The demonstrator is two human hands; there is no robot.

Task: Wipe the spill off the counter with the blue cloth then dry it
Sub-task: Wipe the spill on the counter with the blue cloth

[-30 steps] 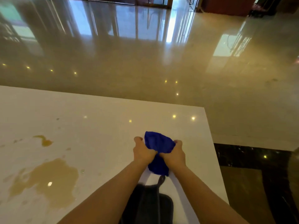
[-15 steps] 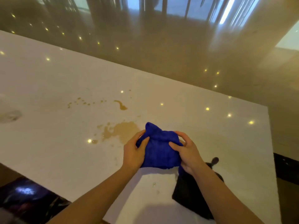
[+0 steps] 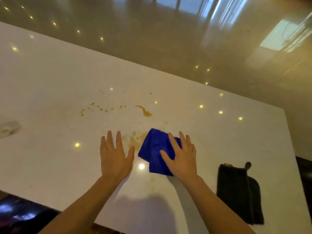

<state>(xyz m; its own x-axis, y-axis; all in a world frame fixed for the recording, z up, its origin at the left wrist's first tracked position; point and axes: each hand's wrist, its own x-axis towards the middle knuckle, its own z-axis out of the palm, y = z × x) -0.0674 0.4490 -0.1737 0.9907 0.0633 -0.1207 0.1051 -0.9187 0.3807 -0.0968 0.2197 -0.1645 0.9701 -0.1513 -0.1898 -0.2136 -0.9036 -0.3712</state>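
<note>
The blue cloth [image 3: 154,151] lies folded flat on the white counter [image 3: 50,85], covering part of a brown spill [image 3: 135,139]. My right hand [image 3: 181,157] presses flat on the cloth's right half, fingers spread. My left hand [image 3: 114,154] rests flat on the bare counter just left of the cloth, fingers apart, holding nothing. A brown streak [image 3: 145,111] and several small droplets [image 3: 99,108] lie farther back on the counter.
A black cloth [image 3: 239,191] with a hanging loop lies near the counter's right edge. A faint wet smear [image 3: 9,128] shows at the far left. Glossy beige floor [image 3: 168,39] lies beyond the counter's far edge.
Both hands held the bunched blue cloth above the counter; now it lies flat on the spill. My left hand has let go and moved left; my right hand presses on it.
</note>
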